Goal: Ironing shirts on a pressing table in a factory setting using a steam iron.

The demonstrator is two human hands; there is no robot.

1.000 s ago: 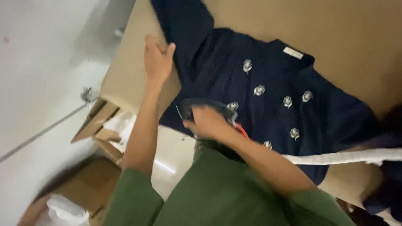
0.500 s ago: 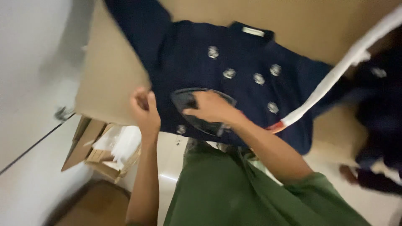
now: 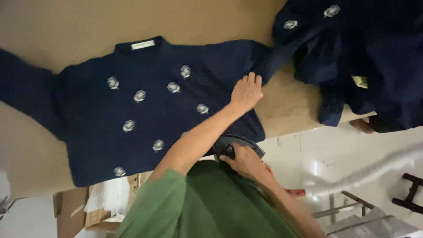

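R hand (image 3: pixel 243 161) closed round the handle of 1 dark iron (image 3: pixel 237 147), at the near table edge (image 3: pixel 291 128), just by the shirt hem. L hand (image 3: pixel 246 91) beyond it, fingers spread flat on 1 navy shirt (image 3: pixel 150 110), w/ bare tan table past its fingertips. Further right: 1 pile of navy clothes (image 3: pixel 365 53) hanging over the edge.

Matt navy cloth garment (image 3: pixel 145 110) with pale embroidered flowers, dark smooth iron (image 3: pixel 238 147), matt tan padded table (image 3: pixel 66 31), brown cardboard box (image 3: pixel 75 211)
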